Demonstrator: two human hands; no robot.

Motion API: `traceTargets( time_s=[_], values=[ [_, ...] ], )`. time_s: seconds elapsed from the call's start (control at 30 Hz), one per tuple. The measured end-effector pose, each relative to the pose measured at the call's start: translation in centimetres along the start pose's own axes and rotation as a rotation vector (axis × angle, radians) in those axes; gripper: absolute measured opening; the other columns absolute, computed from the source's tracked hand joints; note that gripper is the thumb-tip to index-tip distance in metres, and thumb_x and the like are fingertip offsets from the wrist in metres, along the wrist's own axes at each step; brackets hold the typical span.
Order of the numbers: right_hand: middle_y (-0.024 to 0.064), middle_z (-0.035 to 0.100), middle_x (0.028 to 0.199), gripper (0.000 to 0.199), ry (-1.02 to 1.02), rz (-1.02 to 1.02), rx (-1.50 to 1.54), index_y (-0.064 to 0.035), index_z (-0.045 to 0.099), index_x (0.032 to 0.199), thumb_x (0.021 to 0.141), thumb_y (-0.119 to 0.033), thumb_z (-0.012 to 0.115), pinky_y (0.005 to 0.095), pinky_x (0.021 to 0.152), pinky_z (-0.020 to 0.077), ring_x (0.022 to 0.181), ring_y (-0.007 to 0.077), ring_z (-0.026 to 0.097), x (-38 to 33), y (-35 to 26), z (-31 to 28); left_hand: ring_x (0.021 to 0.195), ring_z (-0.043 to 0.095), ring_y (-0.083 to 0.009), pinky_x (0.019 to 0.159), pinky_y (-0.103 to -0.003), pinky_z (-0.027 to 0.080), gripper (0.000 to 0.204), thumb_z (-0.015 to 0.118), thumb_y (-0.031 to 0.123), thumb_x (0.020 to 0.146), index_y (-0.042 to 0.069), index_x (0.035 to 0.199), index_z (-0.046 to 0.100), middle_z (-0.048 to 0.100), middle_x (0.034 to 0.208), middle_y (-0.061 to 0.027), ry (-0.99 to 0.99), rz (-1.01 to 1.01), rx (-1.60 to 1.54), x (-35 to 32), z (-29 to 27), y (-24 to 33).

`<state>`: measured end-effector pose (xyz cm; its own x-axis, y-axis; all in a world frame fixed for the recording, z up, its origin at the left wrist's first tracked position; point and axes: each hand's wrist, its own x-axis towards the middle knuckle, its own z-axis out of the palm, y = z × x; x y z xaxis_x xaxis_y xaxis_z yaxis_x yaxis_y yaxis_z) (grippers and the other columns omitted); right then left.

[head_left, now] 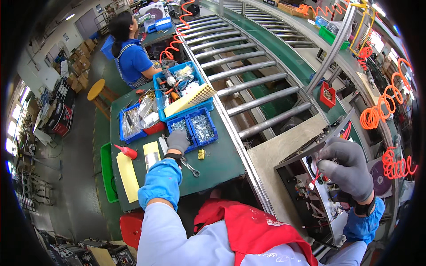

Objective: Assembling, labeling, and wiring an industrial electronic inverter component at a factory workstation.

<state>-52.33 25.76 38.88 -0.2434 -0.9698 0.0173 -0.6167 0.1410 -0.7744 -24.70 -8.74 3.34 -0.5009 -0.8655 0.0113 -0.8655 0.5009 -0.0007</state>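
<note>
Red fabric apron (255,230) bunched up right at the near edge, between two white sleeves with blue cuffs. Just past it on the right, grey-gloved right hand (348,166) curled over the open dark metal chassis with exposed wiring (310,195), fingers bent down into the red and white wires; looks like pinching something in there, but can't tell what. Chassis tipped up on a pale board, right beside the steel roller conveyor (248,75).

Over on the left, grey-gloved left hand (178,141) reaching into the blue plastic divided bin of small silver screws (197,126), fingers dipped into the left compartment, can't really tell if anything's grabbed. Small silver wrench (191,168) lying on the green bench mat (217,164) just near of that wrist, tiny brass-coloured part (201,154) next to it. Further left: yellow flat sheet (128,176), red squeeze bottle with pointed nozzle (126,151), another blue tray of clear bags (133,122). Beyond the screws, bigger blue crate with tools and a yellow perforated panel (188,99).

Far left, a co-worker in a blue shirt (133,57) by a round yellow wooden stool (96,89). Coiled orange air hoses (377,111) hanging on the right.
</note>
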Motion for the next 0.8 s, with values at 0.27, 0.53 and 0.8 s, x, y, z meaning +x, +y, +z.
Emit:
traceTargets(
  time_s=[0.27,0.53,0.8],
  values=[
    [0.0081,0.060,0.073,0.019,-0.085,0.093,-0.012,0.0014,0.068,0.084,0.078,-0.016,0.068,0.0304,0.061,0.0436,0.067,0.0153,0.058,3.1,0.2,2.5,0.092,0.068,-0.0332,0.077,-0.043,0.056,0.017,0.060,0.015,0.083,0.009,0.091,0.074,0.071,0.099,-0.0150,-0.235,-0.116,-0.014,3.4,0.0,-0.7],
    [0.0117,0.063,0.076,0.021,-0.206,0.108,0.092,0.0024,0.067,0.086,0.083,-0.018,0.066,0.0331,0.067,0.0478,0.073,0.0212,0.061,4.0,0.4,3.7,0.092,0.068,-0.0349,0.079,-0.045,0.055,0.016,0.059,0.014,0.081,0.009,0.088,0.072,0.070,0.094,-0.0159,-0.055,0.015,-0.081,2.1,1.9,-0.8],
    [0.0142,0.064,0.081,0.026,-0.202,-0.022,0.018,0.0016,0.068,0.089,0.085,-0.024,0.064,0.0351,0.070,0.0495,0.076,0.0261,0.063,1.1,2.5,3.5,0.091,0.068,-0.0355,0.076,-0.045,0.056,0.016,0.059,0.015,0.082,0.009,0.089,0.072,0.070,0.093,-0.0184,-0.038,-0.126,-0.095,1.6,1.5,-1.5]
  ],
)
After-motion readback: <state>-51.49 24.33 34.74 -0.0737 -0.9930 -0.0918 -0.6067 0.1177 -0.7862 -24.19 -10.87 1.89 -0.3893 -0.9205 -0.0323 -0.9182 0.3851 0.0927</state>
